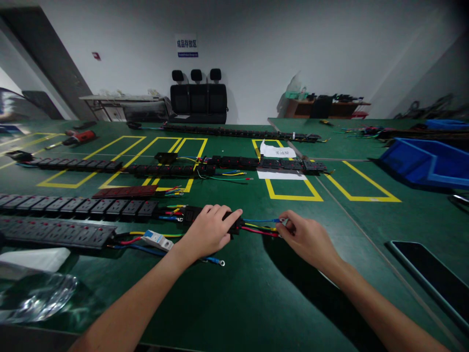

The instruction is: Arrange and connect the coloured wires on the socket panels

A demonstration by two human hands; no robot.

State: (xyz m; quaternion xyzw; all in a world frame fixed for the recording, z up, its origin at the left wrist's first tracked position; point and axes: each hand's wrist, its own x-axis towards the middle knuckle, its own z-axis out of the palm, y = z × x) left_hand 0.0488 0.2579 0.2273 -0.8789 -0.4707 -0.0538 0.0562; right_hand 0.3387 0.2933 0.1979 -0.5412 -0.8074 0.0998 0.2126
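Note:
My left hand (210, 230) is wrapped over a black socket block (234, 226) lying on the green table, its thumb and fingers around the block's right end. Blue, yellow-green and red wires (258, 230) run out of that end to the right. Between thumb and index finger, my right hand (304, 234) pinches the blue wire (261, 220) by its ring terminal. Red and yellow wire ends sit just below those fingertips. Left of my left hand are long black socket strips (110, 205) and a white-and-blue circuit breaker (157, 240) with wires attached.
Farther back lie more socket strips (176, 169), a dark red strip (124, 192) and white paper (278, 150). A red power tool (78, 138) lies at far left. On the right are a blue bin (427, 161) and a phone (432, 276). Clear plastic (40, 296) is at front left.

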